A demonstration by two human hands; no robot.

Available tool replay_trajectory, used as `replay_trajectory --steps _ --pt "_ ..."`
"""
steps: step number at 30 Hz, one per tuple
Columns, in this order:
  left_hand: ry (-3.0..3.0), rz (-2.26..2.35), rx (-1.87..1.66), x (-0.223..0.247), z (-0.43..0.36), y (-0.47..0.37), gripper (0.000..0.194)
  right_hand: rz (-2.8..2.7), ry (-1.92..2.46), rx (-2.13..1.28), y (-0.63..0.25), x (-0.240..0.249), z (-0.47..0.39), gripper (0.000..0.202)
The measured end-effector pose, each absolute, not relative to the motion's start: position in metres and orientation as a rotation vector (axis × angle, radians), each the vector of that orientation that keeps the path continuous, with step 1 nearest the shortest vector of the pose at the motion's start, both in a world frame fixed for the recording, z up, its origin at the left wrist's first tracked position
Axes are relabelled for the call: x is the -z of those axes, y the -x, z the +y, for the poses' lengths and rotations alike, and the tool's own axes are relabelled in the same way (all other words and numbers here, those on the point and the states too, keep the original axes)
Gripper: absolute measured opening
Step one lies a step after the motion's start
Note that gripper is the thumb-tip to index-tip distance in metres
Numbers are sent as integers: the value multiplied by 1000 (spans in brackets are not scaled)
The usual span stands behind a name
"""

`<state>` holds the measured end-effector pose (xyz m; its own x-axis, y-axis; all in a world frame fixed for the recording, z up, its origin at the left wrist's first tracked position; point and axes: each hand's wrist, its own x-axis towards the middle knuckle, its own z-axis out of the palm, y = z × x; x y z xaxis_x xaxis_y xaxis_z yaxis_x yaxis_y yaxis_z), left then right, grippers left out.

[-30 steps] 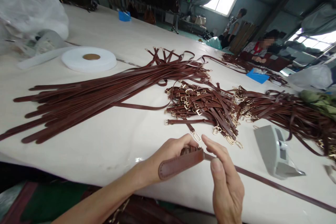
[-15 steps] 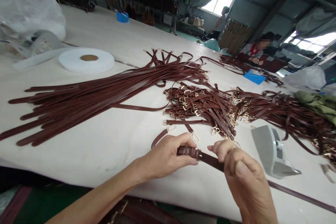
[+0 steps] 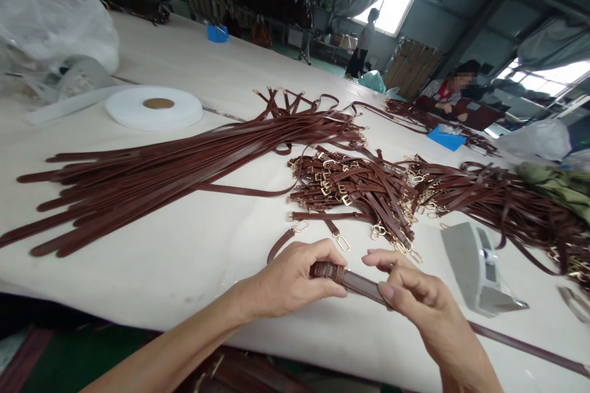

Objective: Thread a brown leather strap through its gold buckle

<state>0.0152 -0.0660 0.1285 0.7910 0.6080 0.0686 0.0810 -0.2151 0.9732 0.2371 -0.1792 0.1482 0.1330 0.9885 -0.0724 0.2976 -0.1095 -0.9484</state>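
Note:
My left hand (image 3: 290,279) pinches the end of a brown leather strap (image 3: 357,282) just above the near edge of the white table (image 3: 207,245). My right hand (image 3: 415,301) grips the same strap a little further right. The strap runs on to the right across the table toward the frame's lower right corner. A short strap tail with a gold clasp (image 3: 300,227) curls out from behind my left hand. Just beyond my hands lies a heap of short brown straps with gold buckles (image 3: 354,187).
A long bundle of brown straps (image 3: 152,166) stretches left across the table. A white tape roll (image 3: 154,107) and a plastic bag (image 3: 50,18) sit at the far left. A grey tool (image 3: 477,267) lies to the right, with more straps (image 3: 507,202) behind. Other people are at the far end.
A second ago the strap's rounded end stuck out left between my hands; it has since been drawn in. My right hand shifted right along the strap and now holds it with fingers loosened.

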Motion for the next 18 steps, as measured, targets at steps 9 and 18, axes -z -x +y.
replay_trajectory --steps 9,18 --pt "-1723 430 -541 -128 -65 -18 19 -1344 1482 -1101 -219 -137 -170 34" --pt "-1642 335 -477 -127 -80 -13 28 -1005 1390 -1190 -189 -130 -180 44"
